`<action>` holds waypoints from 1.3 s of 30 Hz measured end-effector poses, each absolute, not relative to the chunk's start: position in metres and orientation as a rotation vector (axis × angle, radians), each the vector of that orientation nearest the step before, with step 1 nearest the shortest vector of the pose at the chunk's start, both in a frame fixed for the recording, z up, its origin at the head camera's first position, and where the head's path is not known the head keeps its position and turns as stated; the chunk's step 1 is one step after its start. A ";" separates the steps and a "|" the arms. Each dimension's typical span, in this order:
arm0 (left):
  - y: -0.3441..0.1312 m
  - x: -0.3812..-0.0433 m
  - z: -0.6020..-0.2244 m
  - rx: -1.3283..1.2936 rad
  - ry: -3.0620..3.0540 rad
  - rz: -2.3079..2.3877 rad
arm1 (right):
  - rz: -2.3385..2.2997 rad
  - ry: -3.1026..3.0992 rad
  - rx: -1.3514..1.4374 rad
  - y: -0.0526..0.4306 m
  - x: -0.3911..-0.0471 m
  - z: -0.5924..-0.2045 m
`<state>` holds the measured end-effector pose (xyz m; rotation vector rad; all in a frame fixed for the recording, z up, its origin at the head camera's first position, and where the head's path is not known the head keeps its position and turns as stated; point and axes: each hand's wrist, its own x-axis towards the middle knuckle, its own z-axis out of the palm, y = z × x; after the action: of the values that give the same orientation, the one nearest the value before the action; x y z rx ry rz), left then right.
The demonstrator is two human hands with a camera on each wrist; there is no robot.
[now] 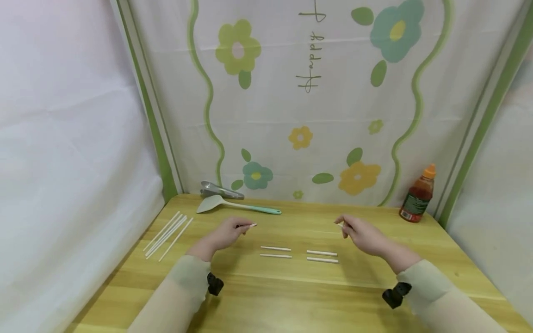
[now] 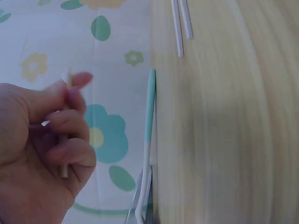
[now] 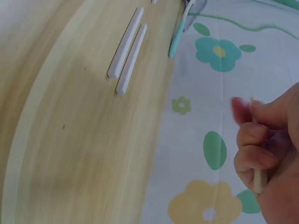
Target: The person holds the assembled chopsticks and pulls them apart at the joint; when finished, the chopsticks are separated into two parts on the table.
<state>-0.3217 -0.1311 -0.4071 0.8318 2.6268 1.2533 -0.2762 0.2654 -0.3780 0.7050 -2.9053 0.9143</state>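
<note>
My left hand [image 1: 226,232] grips a short, thin white stick [image 2: 64,171] in curled fingers; in the head view only its tip shows past the fingertips. On the right, my other hand [image 1: 366,237] holds another short white stick [image 3: 259,182], its end jutting below the curled fingers in the right wrist view. Both hands hover above the wooden table, apart from each other. Between and nearer than them lie two thinner short sticks [image 1: 275,255] with narrowed right ends. Beside these rest two thicker short sticks [image 1: 322,260], roughly parallel.
Several long white sticks [image 1: 164,236] lie at the table's left. Along the back edge are a spatula [image 1: 260,209] with a mint handle and metal tongs [image 1: 225,191]. A red sauce bottle [image 1: 418,196] with an orange cap stands back right. A flowered curtain [image 1: 266,106] hangs behind.
</note>
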 end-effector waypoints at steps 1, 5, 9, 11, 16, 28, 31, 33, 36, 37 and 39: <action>-0.129 -0.325 -0.407 0.823 2.644 1.215 | 0.925 -2.904 0.707 0.265 -0.280 -0.380; -0.103 -0.339 -0.416 0.759 2.680 1.149 | 0.997 -2.917 0.703 0.244 -0.294 -0.391; -0.078 -0.348 -0.426 0.705 2.773 1.088 | 0.859 -2.962 0.667 0.221 -0.303 -0.403; -0.068 -0.351 -0.430 0.690 2.797 1.044 | 0.766 -2.966 0.634 0.214 -0.307 -0.409; -0.051 -0.353 -0.439 0.672 2.783 0.974 | 0.690 -2.980 0.602 0.205 -0.316 -0.422; -0.027 -0.350 -0.442 0.769 2.822 0.770 | 0.735 -3.035 0.619 0.203 -0.321 -0.437; -0.026 -0.349 -0.445 0.778 2.812 0.782 | 0.767 -3.039 0.599 0.205 -0.322 -0.440; -0.028 -0.348 -0.444 0.770 2.797 0.832 | 0.777 -3.036 0.582 0.206 -0.323 -0.443; -0.040 -0.348 -0.440 0.742 2.821 0.907 | 0.786 -3.036 0.575 0.206 -0.324 -0.444; -0.047 -0.349 -0.438 0.717 2.845 0.930 | 0.787 -3.035 0.579 0.205 -0.325 -0.444; -0.067 -0.354 -0.436 0.647 2.940 0.948 | 0.795 -3.043 0.574 0.205 -0.325 -0.444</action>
<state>-0.3535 -0.0666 -0.4356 0.6465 2.9398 0.9481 -0.3250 0.2046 -0.4442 0.5735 -3.0428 0.7947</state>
